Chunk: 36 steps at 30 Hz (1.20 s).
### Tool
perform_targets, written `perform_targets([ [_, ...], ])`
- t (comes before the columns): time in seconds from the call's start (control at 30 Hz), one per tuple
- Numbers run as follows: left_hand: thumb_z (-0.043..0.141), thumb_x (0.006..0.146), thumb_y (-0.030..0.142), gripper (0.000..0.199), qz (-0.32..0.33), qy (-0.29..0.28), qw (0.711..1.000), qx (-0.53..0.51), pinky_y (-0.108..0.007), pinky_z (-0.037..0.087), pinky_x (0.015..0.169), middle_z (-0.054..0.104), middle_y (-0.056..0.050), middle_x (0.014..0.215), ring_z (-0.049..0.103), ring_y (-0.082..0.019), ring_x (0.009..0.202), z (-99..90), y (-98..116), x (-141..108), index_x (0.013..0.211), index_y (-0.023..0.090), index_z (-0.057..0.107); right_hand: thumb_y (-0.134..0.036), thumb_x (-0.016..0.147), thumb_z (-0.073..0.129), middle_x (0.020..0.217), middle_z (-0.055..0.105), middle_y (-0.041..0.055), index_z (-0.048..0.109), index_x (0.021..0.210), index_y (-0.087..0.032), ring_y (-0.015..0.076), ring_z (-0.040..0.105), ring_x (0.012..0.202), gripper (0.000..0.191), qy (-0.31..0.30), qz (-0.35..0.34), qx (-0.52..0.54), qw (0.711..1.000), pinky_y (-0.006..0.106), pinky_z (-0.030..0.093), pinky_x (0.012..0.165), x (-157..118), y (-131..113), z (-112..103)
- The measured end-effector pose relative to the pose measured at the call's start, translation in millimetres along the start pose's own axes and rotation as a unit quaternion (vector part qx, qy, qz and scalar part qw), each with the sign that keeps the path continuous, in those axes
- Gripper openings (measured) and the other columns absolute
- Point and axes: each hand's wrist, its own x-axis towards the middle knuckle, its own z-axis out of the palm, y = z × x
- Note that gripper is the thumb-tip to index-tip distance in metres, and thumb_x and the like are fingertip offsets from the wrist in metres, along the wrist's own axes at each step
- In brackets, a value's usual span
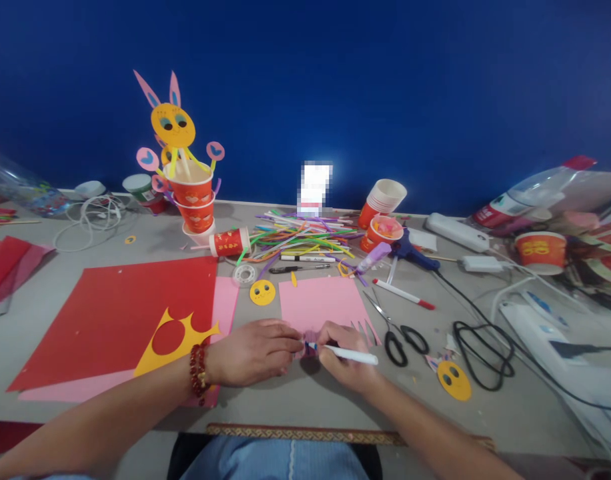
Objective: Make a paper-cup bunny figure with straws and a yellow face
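Head view: marker (356, 355) is clamped in right hand's (347, 372) fingers, long axis roughly sideways, tip aimed left at pink piece (311, 337) between both hands. Left hand's (255, 353) fingers are held together at its left edge; grip can't be told.

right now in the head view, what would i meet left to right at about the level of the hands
Red sheet, left hand, right hand with a white marker, scissors, yellow paper face, white plastic unit.
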Motion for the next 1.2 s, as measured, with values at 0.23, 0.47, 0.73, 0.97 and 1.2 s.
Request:
perform_targets([
  [0.23,0.049,0.098,0.025,0.018,-0.002,-0.001,1.0,-0.002,-0.04,0.039,0.114,0.066,-0.011,0.128,0.051,-0.023,0.128,-0.2,0.1,0.0,0.107,0.014,0.061,-0.015,0.07,0.048,0.052,0.055,-0.0041,0.047,0.06,-0.022,0.012,0.049,0.048,0.012,-0.008,-0.012,0.006,1.0,0.023,0.035,0.052,0.7,0.4,0.4],
  [0.47,0.051,0.097,0.025,0.017,0.0,0.003,1.0,0.0,-0.04,0.04,0.113,0.067,-0.011,0.126,0.051,-0.022,0.128,-0.6,0.2,0.8,0.105,0.014,0.062,-0.016,0.073,0.047,0.054,0.055,-0.0039,0.049,0.064,-0.023,0.0124,0.05,0.05,0.011,-0.001,-0.005,0.004,1.0,0.023,0.035,0.052,0.7,0.3,0.0],
  [0.73,0.051,0.097,0.025,0.016,-0.001,0.005,1.0,-0.004,-0.04,0.042,0.112,0.067,-0.012,0.125,0.052,-0.022,0.127,-2.2,0.3,1.3,0.104,0.015,0.062,-0.016,0.07,0.046,0.052,0.054,-0.0041,0.046,0.06,-0.023,0.0118,0.049,0.048,0.012,-0.009,-0.014,0.007,1.0,0.023,0.034,0.052,0.3,0.8,-0.1],
  [0.97,0.051,0.097,0.026,0.016,-0.001,0.011,1.0,-0.007,-0.039,0.041,0.113,0.067,-0.011,0.126,0.052,-0.021,0.128,-0.8,-0.1,0.3,0.106,0.016,0.061,-0.015,0.069,0.046,0.051,0.053,-0.0045,0.044,0.058,-0.023,0.012,0.048,0.047,0.013,-0.014,-0.017,0.007,1.0,0.024,0.034,0.052,0.5,-0.4,-0.6],
  [1.2,0.051,0.097,0.026,0.017,-0.001,0.007,1.0,-0.004,-0.04,0.041,0.112,0.066,-0.012,0.127,0.051,-0.022,0.129,0.1,-0.3,-0.5,0.107,0.016,0.061,-0.016,0.069,0.046,0.051,0.053,-0.0045,0.045,0.059,-0.023,0.0118,0.048,0.047,0.012,-0.019,-0.016,0.008,1.0,0.024,0.034,0.051,0.3,0.3,-0.5],
])
